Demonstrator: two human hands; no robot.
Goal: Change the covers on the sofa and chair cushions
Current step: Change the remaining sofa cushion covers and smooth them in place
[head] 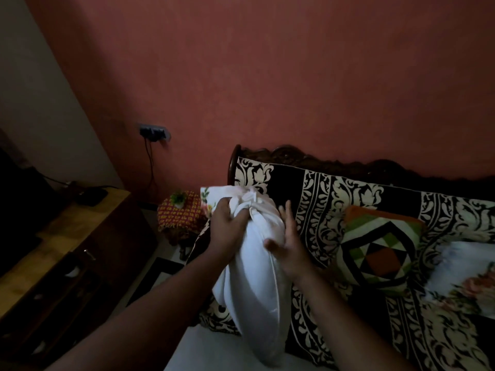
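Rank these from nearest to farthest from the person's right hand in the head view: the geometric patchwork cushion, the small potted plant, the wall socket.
From the right hand:
1. Geometric patchwork cushion, on the sofa just to its right.
2. Small potted plant, on the stool to the left, past the white cushion.
3. Wall socket, up on the red wall, far left.

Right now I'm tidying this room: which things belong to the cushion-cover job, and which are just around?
Job: plain white cushion held by left hand and right hand; bunched floral cover; geometric patchwork cushion; floral cushion; black-and-cream patterned sofa.

Around: small potted plant; wall socket; wooden cabinet.
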